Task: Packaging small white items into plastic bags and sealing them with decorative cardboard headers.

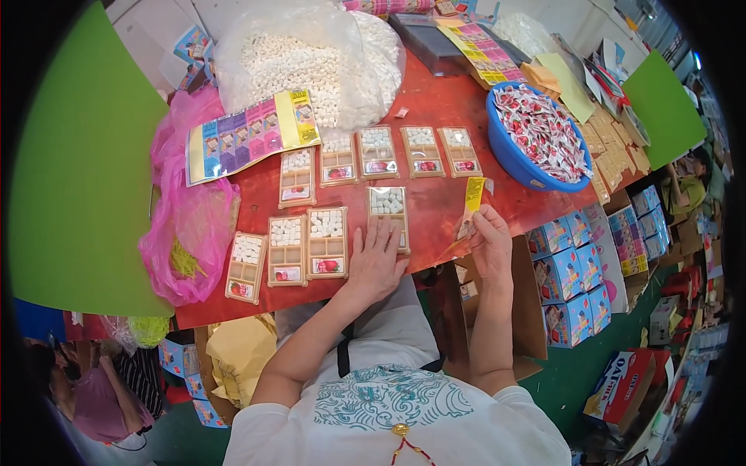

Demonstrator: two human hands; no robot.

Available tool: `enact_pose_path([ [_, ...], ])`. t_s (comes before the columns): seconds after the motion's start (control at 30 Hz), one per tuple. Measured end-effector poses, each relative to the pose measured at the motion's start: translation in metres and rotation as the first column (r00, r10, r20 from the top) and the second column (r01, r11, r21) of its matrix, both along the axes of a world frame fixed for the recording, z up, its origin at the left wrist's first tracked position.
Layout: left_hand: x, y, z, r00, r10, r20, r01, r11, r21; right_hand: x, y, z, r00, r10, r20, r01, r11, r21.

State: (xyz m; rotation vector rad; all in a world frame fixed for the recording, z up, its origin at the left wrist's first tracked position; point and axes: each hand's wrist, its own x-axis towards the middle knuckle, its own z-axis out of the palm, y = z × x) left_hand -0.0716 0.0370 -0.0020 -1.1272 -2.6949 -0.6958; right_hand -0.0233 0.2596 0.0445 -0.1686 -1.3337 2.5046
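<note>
Left hand point(376, 260): fingers spread flat on tan compartment tray point(388, 213) at red table point(435, 109) edge. Right hand point(491, 242): pinching yellow-topped clear sleeve point(469, 210). Sleeve likely light, floppy, slippery; grip edges. Tray looks thin, bendable.

Yellow card packet point(472, 203), blue boxes point(571, 279)

Glossy red table point(435, 194); clear plastic bag point(311, 54).

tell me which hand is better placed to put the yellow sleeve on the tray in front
The right hand, probably: it already pinches the yellow sleeve beside the tray. The left hand lies flat on that tray's lower part, so it looks better suited to steadying it.
</note>
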Motion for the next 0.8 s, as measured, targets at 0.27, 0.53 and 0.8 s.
enact_pose_path([
  [0.27,-0.005,0.005,-0.011,0.997,-0.031,-0.07,0.023,0.993,-0.113,-0.029,-0.002,-0.004,0.977,0.102,0.188,-0.138,0.972,0.189],
  [0.53,-0.012,0.002,-0.003,0.992,-0.086,-0.096,0.08,0.994,-0.07,-0.056,-0.01,0.014,0.949,0.171,0.264,-0.282,0.835,0.473],
  [0.8,-0.005,0.0,0.0,0.983,-0.101,-0.155,0.094,0.994,-0.055,-0.117,-0.022,-0.027,0.83,0.362,0.425,-0.517,0.785,0.341],
])
